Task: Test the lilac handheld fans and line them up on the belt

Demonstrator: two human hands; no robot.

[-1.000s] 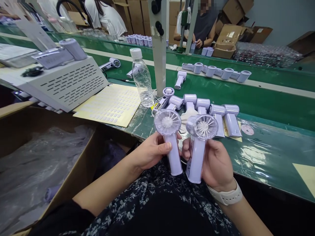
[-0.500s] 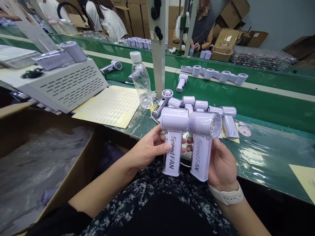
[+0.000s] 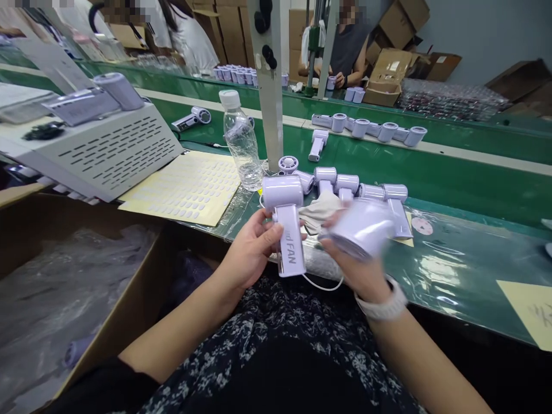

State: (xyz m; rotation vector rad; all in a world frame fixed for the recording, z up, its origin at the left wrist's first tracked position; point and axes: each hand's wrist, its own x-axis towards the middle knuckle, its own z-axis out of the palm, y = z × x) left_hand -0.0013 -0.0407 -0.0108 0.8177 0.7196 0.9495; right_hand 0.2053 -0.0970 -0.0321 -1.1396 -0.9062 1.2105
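Note:
My left hand (image 3: 254,244) is closed around the handle of a lilac handheld fan (image 3: 290,241), upright, with part of the lettering "FAN" showing between thumb and bottom end. In my right hand (image 3: 356,273) is a second lilac handheld fan (image 3: 360,227), tilted and smeared by motion, a little above the bench edge. Behind them several more fans (image 3: 325,177) lie on the green bench. A whitish cloth (image 3: 321,210) sits between those fans and my hands. A white cable (image 3: 323,286) loops below.
A clear bottle (image 3: 242,144) stands beside a metal post (image 3: 271,103). To the left are a sticker sheet (image 3: 185,184), a slotted metal box (image 3: 112,149) and a carton with plastic bags (image 3: 77,287). Fans line the belt (image 3: 360,127). A co-worker (image 3: 345,52) sits across.
The two fans, side by side with lettering facing me, have come apart. The right one has swung up and tipped over; the left one has moved slightly up and left.

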